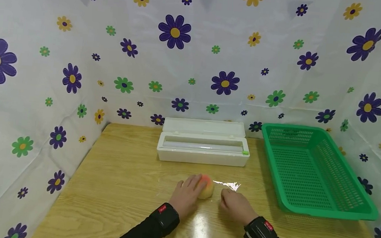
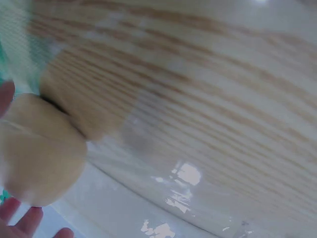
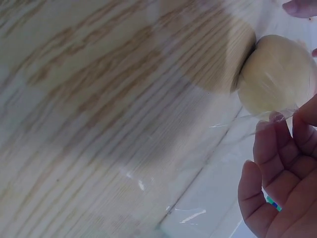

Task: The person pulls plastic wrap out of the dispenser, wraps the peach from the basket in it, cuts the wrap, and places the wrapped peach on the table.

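Note:
A round yellow peach with a pinkish-red top (image 1: 206, 188) sits on the wooden table, a sheet of clear cling film (image 2: 178, 178) spread under and around it. My left hand (image 1: 186, 194) holds the peach from its left side. In the left wrist view, the thumb and fingertips (image 2: 30, 220) lie on either side of the peach (image 2: 44, 148). Just right of the peach, my right hand (image 1: 237, 205) pinches a gathered edge of the film between thumb and fingers. That film stretches toward the peach (image 3: 277, 74) in the right wrist view.
Behind the peach stands a white cling film dispenser (image 1: 204, 157) with its lid raised and a roll inside. A green plastic basket (image 1: 282, 197) is on the right side of the table (image 1: 109, 187). Flower-patterned white cloth (image 1: 195, 59) hangs at the back and sides.

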Available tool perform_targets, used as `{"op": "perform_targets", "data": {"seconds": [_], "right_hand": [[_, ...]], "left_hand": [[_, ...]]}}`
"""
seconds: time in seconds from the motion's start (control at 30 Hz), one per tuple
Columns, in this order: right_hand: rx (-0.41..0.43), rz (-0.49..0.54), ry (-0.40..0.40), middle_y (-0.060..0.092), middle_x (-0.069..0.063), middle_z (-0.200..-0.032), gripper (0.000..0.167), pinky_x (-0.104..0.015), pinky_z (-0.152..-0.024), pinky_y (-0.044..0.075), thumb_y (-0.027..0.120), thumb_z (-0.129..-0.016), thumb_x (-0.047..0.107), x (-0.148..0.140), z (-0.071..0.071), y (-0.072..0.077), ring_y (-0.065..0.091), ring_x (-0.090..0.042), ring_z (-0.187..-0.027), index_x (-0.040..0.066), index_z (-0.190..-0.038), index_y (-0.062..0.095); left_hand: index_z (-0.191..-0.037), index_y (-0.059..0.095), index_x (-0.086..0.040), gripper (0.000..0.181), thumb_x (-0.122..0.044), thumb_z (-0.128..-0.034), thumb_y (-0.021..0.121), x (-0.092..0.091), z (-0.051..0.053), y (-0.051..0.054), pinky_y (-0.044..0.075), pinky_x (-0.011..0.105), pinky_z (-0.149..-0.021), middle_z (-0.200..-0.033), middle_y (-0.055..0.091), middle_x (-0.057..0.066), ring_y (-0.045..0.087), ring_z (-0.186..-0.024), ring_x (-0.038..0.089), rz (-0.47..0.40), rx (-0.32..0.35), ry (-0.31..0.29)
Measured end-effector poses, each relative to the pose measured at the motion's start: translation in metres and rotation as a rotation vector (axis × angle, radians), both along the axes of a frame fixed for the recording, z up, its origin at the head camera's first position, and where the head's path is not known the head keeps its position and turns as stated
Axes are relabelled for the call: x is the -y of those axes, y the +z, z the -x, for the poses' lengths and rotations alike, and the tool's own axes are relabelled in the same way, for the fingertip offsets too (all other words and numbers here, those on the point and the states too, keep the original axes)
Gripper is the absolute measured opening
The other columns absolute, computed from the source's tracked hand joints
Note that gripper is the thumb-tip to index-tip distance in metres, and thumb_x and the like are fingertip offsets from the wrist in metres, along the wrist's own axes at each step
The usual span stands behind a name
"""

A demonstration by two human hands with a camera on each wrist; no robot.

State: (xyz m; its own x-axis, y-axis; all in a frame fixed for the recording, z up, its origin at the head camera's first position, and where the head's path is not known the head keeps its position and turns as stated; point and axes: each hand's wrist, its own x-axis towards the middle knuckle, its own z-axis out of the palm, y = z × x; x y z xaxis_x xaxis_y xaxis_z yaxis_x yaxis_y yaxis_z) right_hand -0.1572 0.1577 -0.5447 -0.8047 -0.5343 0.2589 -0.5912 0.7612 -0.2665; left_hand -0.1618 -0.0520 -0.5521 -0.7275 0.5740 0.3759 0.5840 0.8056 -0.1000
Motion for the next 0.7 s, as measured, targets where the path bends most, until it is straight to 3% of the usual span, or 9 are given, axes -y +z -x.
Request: {"op": "perform_targets", "data": {"seconds": [0.13,0.3,0.4,0.53,0.6,0.7], "right_hand": [[0.014,0.004,-0.012,0.032,0.007,-0.060,0.020,-0.023,-0.043,0.030,0.053,-0.074,0.004,-0.002,-0.001,0.000,0.034,-0.008,-0.050,0.013,-0.065,0.037],[-0.007,0.001,-0.062,0.034,0.006,-0.059,0.021,-0.024,-0.044,0.031,0.055,-0.074,0.004,-0.004,0.000,-0.001,0.036,-0.010,-0.051,0.013,-0.064,0.039],[-0.114,0.047,-0.090,0.037,0.006,-0.062,0.018,-0.026,-0.048,0.033,0.056,-0.074,0.005,-0.002,0.001,0.003,0.038,-0.011,-0.054,0.013,-0.066,0.042],[-0.326,0.232,-0.086,0.044,0.002,-0.068,0.009,-0.029,-0.054,0.037,0.056,-0.075,0.006,0.008,0.000,0.015,0.044,-0.014,-0.061,0.010,-0.071,0.049],[-0.420,0.304,-0.043,0.047,0.000,-0.071,0.006,-0.030,-0.057,0.039,0.052,-0.079,0.008,0.015,0.000,0.021,0.047,-0.016,-0.064,0.008,-0.073,0.051],[-0.527,0.324,0.072,0.051,-0.002,-0.074,0.018,-0.029,-0.061,0.042,0.042,-0.086,0.013,0.027,-0.001,0.025,0.050,-0.017,-0.068,0.005,-0.075,0.054]], "left_hand": [[-0.118,0.052,-0.016,0.046,-0.012,-0.0746,0.067,0.000,0.006,0.001,0.048,0.038,-0.068,-0.120,0.049,0.007,0.047,-0.107,0.024,-0.010,-0.036,-0.055],[-0.113,0.057,-0.016,0.039,-0.012,-0.0757,0.067,0.000,0.019,0.010,0.048,0.034,-0.071,-0.116,0.054,0.003,0.050,-0.103,0.022,-0.032,0.031,-0.109],[-0.112,0.058,-0.013,0.040,-0.014,-0.0745,0.070,0.000,0.027,0.016,0.045,0.030,-0.079,-0.114,0.055,0.003,0.051,-0.103,0.020,-0.029,0.111,-0.122],[-0.114,0.057,-0.011,0.044,-0.014,-0.0726,0.072,0.000,0.037,0.026,0.042,0.028,-0.084,-0.112,0.056,0.004,0.052,-0.101,0.020,-0.060,0.264,-0.111],[-0.113,0.057,-0.010,0.043,-0.013,-0.0729,0.072,0.000,0.042,0.030,0.043,0.028,-0.082,-0.110,0.058,0.005,0.054,-0.099,0.020,-0.098,0.343,-0.105],[-0.112,0.057,-0.010,0.040,-0.010,-0.0745,0.071,-0.001,0.050,0.034,0.044,0.028,-0.080,-0.106,0.059,0.005,0.055,-0.096,0.020,-0.144,0.435,-0.111]]}}
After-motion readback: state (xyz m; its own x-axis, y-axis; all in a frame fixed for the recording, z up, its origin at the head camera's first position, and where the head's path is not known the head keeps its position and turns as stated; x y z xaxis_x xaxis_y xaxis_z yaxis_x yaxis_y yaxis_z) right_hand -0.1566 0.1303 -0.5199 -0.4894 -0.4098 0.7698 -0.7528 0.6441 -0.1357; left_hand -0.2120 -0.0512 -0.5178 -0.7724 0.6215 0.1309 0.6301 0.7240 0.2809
